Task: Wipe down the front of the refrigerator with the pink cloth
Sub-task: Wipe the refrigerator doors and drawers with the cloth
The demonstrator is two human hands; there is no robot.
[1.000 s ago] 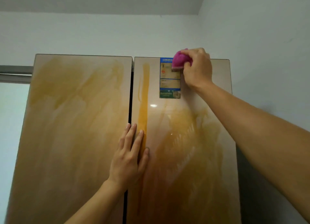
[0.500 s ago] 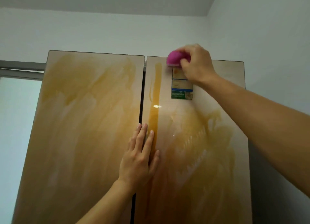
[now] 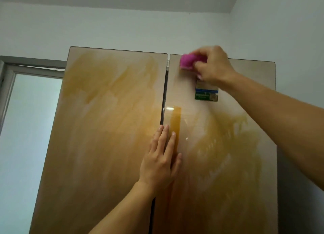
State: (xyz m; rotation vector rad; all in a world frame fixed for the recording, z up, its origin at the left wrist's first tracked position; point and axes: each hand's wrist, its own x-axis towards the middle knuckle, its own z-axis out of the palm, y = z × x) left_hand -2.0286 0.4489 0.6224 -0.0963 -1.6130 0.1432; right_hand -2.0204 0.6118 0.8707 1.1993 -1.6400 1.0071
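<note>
A tall two-door refrigerator point(image 3: 105, 146) with a glossy beige front fills the view, smeared with yellow-orange streaks on both doors. My right hand point(image 3: 213, 65) is shut on the bunched pink cloth point(image 3: 187, 61) and presses it against the top left corner of the right door, just above a blue and green label point(image 3: 206, 93). My left hand point(image 3: 161, 160) lies flat with fingers together across the gap between the doors, at mid height. A thick orange streak point(image 3: 175, 123) runs down beside my left fingertips.
A white wall point(image 3: 122, 28) rises behind the refrigerator and another wall point(image 3: 289, 32) closes in at the right. A grey-framed window or doorway point(image 3: 26, 102) stands at the left.
My right hand has slid the pink cloth leftward along the top of the right door, from over the label to the corner. The upper orange streak there is gone. The view shifted left.
</note>
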